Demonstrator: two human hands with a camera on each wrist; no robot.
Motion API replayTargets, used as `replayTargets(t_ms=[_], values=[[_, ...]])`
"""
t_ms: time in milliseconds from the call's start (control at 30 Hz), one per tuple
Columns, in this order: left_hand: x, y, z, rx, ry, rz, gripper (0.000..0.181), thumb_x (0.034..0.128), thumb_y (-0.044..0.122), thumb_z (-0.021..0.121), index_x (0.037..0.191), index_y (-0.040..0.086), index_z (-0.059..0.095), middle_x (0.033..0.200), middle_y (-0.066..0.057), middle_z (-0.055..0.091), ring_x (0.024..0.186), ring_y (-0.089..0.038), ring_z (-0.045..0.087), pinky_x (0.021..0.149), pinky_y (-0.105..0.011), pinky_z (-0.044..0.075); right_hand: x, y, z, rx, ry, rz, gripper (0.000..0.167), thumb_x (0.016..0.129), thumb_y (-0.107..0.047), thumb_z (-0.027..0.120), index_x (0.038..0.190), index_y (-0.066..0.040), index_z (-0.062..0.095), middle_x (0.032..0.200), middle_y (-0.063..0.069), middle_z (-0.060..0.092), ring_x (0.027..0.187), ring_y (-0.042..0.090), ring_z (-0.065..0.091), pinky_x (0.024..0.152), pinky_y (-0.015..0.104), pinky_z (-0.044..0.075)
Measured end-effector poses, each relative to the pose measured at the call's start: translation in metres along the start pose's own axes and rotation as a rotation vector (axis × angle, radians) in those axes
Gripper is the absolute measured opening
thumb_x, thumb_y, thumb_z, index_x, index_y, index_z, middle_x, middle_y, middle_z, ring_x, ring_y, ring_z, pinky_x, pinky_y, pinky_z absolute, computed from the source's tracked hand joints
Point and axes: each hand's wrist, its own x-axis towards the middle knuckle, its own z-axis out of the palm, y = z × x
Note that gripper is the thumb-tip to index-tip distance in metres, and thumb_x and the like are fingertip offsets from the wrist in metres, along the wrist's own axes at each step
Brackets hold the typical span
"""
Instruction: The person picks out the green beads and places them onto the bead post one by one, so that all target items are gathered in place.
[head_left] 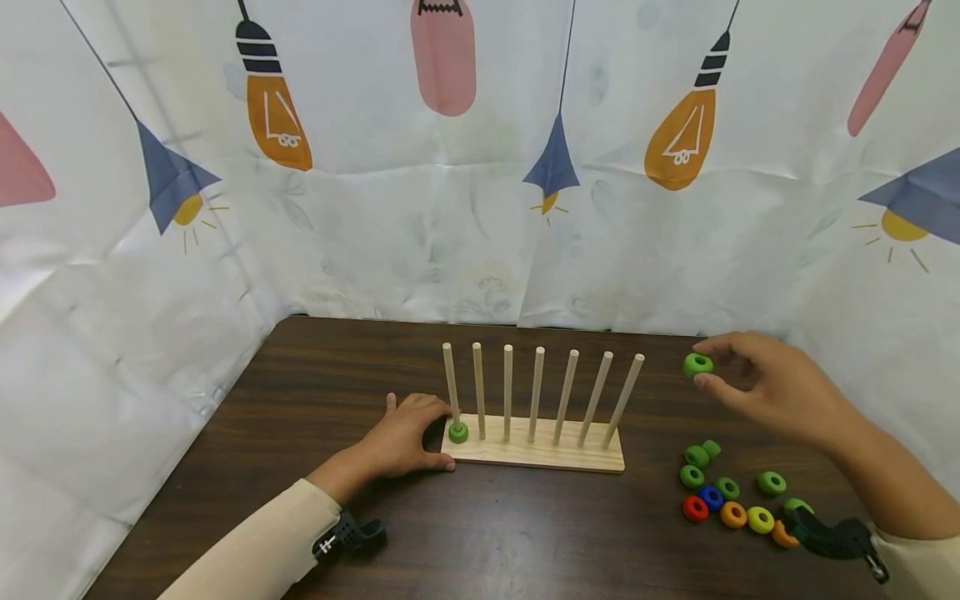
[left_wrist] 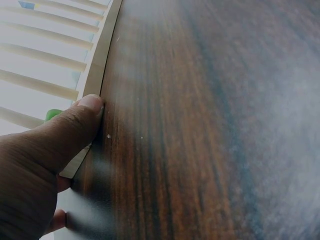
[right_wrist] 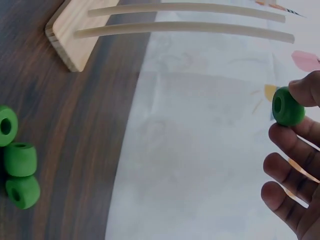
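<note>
A wooden peg board [head_left: 540,454] with a row of several upright pegs stands mid-table. One green bead [head_left: 458,433] sits at the foot of its leftmost peg. My left hand [head_left: 405,437] grips the board's left end, its thumb on the front edge, as the left wrist view shows at the board's edge [left_wrist: 92,75]. To the right of the pegs and above the table, my right hand [head_left: 780,387] pinches another green bead [head_left: 697,365] between thumb and index finger. In the right wrist view this bead [right_wrist: 288,106] shows its hole, and the other fingers are spread loosely.
Loose green beads [head_left: 692,477] lie on the table's right side, beside a red bead [head_left: 695,508], a blue bead [head_left: 710,498], a yellow bead [head_left: 761,520] and orange beads [head_left: 733,515]. A patterned white curtain [head_left: 420,250] hangs behind the dark wooden table [head_left: 480,533].
</note>
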Motion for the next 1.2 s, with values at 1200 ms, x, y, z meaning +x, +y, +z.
replayTargets(t_ms=[1200], values=[[0.0,0.001,-0.001,0.003,-0.008,-0.014,0.069,0.0749,0.051,0.089,0.131,0.018,0.064,0.138,-0.006,0.059,0.138,-0.032,0.044,0.105,-0.083,0.012,0.035,-0.036,-0.003,0.055,0.028,-0.092,0.038,0.084,-0.013,0.085,0.119,-0.018,0.072,0.105,-0.007,0.067,0.083,0.009,0.055,0.072,0.022,0.043]])
